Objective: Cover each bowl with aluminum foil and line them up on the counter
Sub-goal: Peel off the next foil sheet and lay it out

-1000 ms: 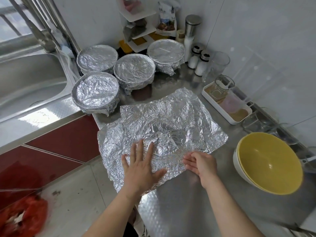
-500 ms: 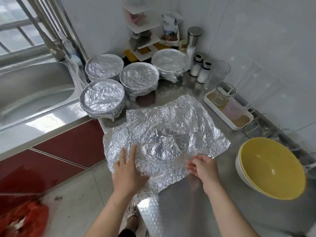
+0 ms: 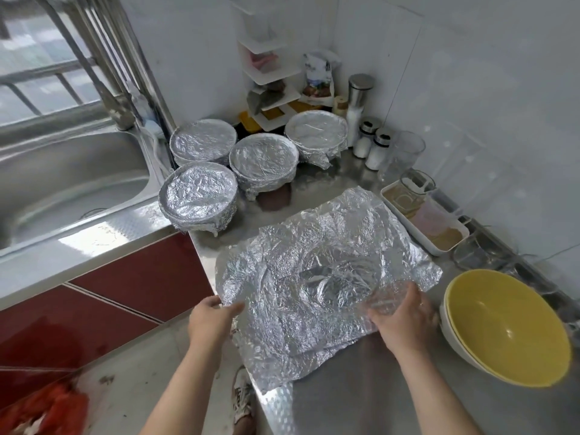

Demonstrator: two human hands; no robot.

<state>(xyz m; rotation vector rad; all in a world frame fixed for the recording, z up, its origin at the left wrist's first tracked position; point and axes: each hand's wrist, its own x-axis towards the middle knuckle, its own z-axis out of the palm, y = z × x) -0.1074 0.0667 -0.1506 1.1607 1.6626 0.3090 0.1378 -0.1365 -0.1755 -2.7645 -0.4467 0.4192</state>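
The foil [image 3: 326, 277] lies crumpled and spread on the surface [image 3: 361, 387], its near-left corner hanging past the edge above the floor. The left hand [image 3: 213, 318] pinches the sheet's left border between thumb and fingers. The right hand [image 3: 401, 321] is curled round the near-right border, though blur hides how firm that hold is. Just right of the foil sits the yellow bowl [image 3: 508, 328], uncovered, so it is probably next. Four wrapped bowls [image 3: 263, 158] are clustered at the back, near the sink [image 3: 62, 171], more in a bunch than a row. The sheet is thin and heavily creased, so pulling the two borders apart while lifting could tear it along a fold. It also looks layered, so a second sheet may drag along and slide off the overhanging edge. Laid off-centre, it would leave part of the wide rim bare, and the bowl sits close enough to be knocked.
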